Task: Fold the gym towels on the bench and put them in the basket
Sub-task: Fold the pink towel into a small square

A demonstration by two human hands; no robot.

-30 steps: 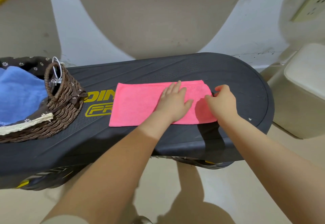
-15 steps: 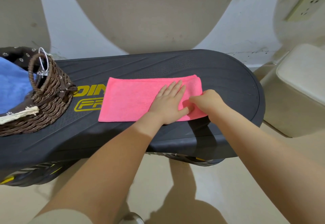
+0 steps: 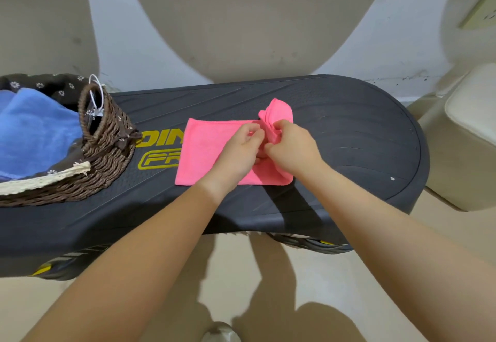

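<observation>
1. Flat on the dark bench [image 3: 349, 137], the pink towel [image 3: 204, 154] lies with its long axis running along the bench's length, left to right; its right end is lifted and bunched, pointing up and toward the bench's far edge.
2. Both hands meet at that raised end. The left hand [image 3: 239, 151] has its fingers curled, pinching the pink cloth near the fold, with its wrist over the towel's near edge.
3. Just right of it, the right hand [image 3: 290, 148] grips the gathered end, fingers and thumb closed round the cloth; the two hands are touching or nearly so.
4. At the bench's left end stands the wicker basket [image 3: 107, 154], brown with a cream lace trim and a dark flowered lining, well apart from the pink towel.
5. Inside the basket sits a blue towel [image 3: 35, 132].
6. Yellow lettering [image 3: 158, 151] on the bench is partly covered by the pink towel's left edge.
7. Right of the bench stands a cream bin [image 3: 467, 137].
</observation>
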